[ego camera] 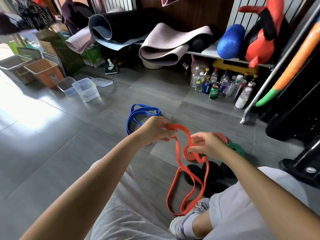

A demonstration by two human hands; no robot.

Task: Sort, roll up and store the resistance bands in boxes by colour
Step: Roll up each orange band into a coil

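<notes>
Orange band (176, 126): unrolled, held above the floor; left hand (154, 130) pinches its far loop, right hand (206, 144) pinches its middle.
Rolled, near right: orange coil (187, 153), green coil (236, 148), black coils (194, 172).
Blue band (143, 112): loose, farther off.
Clear boxes (86, 89), far left: apparently unfilled.
Progress: perhaps halfway.

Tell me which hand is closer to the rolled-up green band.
Right. The right hand pinches the orange band just beside the green roll, on its left; the left hand grips the band's top loop farther left, next to the blue band.
</notes>
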